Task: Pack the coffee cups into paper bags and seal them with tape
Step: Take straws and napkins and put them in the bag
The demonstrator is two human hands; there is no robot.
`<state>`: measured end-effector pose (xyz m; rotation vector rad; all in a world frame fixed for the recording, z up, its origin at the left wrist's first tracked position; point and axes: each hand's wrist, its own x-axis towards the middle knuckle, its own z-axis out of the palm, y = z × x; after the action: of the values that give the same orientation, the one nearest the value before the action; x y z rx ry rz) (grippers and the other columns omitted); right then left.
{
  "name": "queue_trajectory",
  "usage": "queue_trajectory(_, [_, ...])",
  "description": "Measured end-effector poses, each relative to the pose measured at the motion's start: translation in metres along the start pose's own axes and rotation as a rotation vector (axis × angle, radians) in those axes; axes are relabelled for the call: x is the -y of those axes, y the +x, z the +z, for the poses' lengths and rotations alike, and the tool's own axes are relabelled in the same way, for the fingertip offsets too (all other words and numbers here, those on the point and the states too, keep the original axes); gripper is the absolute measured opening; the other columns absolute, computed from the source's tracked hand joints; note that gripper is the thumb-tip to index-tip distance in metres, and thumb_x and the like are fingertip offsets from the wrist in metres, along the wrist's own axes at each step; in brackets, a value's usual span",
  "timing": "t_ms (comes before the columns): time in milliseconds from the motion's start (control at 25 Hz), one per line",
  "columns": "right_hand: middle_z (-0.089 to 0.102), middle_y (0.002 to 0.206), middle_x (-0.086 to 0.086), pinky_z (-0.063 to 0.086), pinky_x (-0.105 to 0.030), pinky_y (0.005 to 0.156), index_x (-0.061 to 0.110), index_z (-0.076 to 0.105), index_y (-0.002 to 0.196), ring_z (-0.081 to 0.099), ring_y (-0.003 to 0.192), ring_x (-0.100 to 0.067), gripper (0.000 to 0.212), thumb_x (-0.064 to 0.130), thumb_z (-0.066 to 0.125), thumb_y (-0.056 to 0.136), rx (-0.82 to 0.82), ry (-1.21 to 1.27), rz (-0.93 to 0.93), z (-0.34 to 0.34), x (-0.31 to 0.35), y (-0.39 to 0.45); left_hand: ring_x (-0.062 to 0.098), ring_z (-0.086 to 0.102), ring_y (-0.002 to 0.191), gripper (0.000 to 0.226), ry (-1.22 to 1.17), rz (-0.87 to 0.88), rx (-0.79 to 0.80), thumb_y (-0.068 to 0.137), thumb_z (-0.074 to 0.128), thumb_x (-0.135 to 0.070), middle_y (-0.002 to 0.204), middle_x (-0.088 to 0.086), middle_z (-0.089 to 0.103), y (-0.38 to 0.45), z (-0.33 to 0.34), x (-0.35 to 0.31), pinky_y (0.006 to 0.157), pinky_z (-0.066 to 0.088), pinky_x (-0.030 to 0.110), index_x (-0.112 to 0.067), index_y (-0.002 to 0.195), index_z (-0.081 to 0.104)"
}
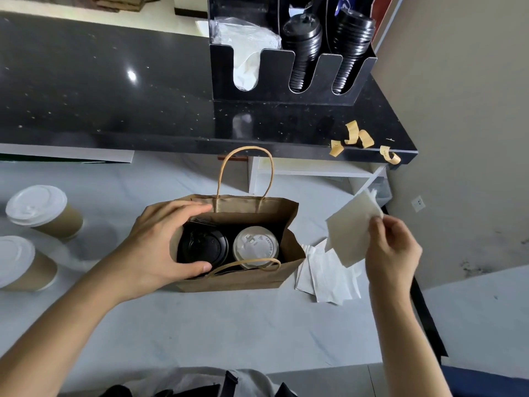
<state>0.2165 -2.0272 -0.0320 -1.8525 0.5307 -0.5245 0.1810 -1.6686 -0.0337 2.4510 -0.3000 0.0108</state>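
Brown paper bag point(237, 277) stood open at centre frame on the grey bench point(229, 325), both twine handles up. Inside it, two cups side by side: black-lidded cup point(203, 247) on the left, white-lidded cup point(255, 246) on the right, touching or nearly so.

Left hand point(163, 245) gripped the bag's left end, fingers curled over the far rim, thumb on the near rim beside the black lid, holding the mouth apart. Right hand point(393, 250), right of the bag and raised off the bench, pinched a pale napkin point(353, 232) by its upper right edge between thumb and fingertips; napkin hung clear of the bag.

More white napkins point(329, 277) lay flat on the bench just right of the bag. Two further white-lidded paper cups at the left edge: upper one point(43, 210), lower one point(23, 263), well apart from the bag.

Upper frame: dark speckled counter point(114, 81) with a black organiser point(286, 78) holding stacked black lids and a white plastic item. Curled tape strips point(357, 138) stuck along the counter's right front edge.
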Motion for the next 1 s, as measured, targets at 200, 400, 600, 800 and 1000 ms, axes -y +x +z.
queue_trajectory(200, [0.063,0.076,0.011,0.044,-0.011,0.067,0.014,0.067,0.094,0.057,0.067,0.003,0.013,0.014,0.058,0.103,0.032,0.121,-0.270,0.012,0.062,-0.016,0.003,0.024,0.142,0.101,-0.012,-0.046,0.036,0.055,0.073,-0.071,0.145,-0.036,0.035,-0.001,-0.004,-0.008,0.119,0.029,0.036,-0.048,0.147,0.039])
queue_trajectory(400, [0.065,0.088,0.003,0.048,-0.023,0.074,0.006,0.072,0.101,0.057,0.076,-0.017,0.016,0.011,0.056,0.102,0.263,-0.027,-0.936,0.041,0.080,-0.046,0.000,0.016,0.145,0.117,-0.022,-0.103,0.066,0.056,0.086,-0.059,0.151,-0.034,0.028,0.000,-0.005,-0.010,0.121,0.024,0.031,-0.054,0.153,0.021])
queue_trajectory(600, [0.070,0.096,-0.002,0.049,-0.043,0.070,0.009,0.074,0.105,0.062,0.082,-0.029,0.014,0.005,0.062,0.098,0.643,-0.286,-1.319,0.076,0.063,-0.055,-0.003,0.015,0.140,0.127,-0.005,-0.125,0.067,0.056,0.089,-0.051,0.134,-0.055,0.020,0.002,-0.007,-0.013,0.116,0.023,0.024,-0.054,0.155,0.010])
queue_trajectory(800, [0.068,0.085,0.002,0.047,-0.039,0.063,0.018,0.074,0.099,0.059,0.073,-0.026,0.017,0.009,0.060,0.097,0.797,-0.447,-1.412,0.099,0.053,-0.052,-0.001,0.011,0.145,0.130,-0.024,-0.141,0.086,0.058,0.088,-0.051,0.139,-0.046,0.023,0.002,-0.008,-0.012,0.116,0.022,0.026,-0.061,0.152,-0.003])
queue_trajectory(1000, [0.072,0.082,0.001,0.045,-0.032,0.062,0.024,0.077,0.098,0.068,0.076,-0.026,0.023,0.028,0.055,0.097,1.073,-0.688,-1.194,0.110,0.060,-0.052,-0.001,0.010,0.145,0.129,-0.039,-0.153,0.082,0.061,0.091,-0.048,0.148,-0.038,0.026,0.003,-0.009,-0.015,0.117,0.022,0.027,-0.057,0.154,0.002])
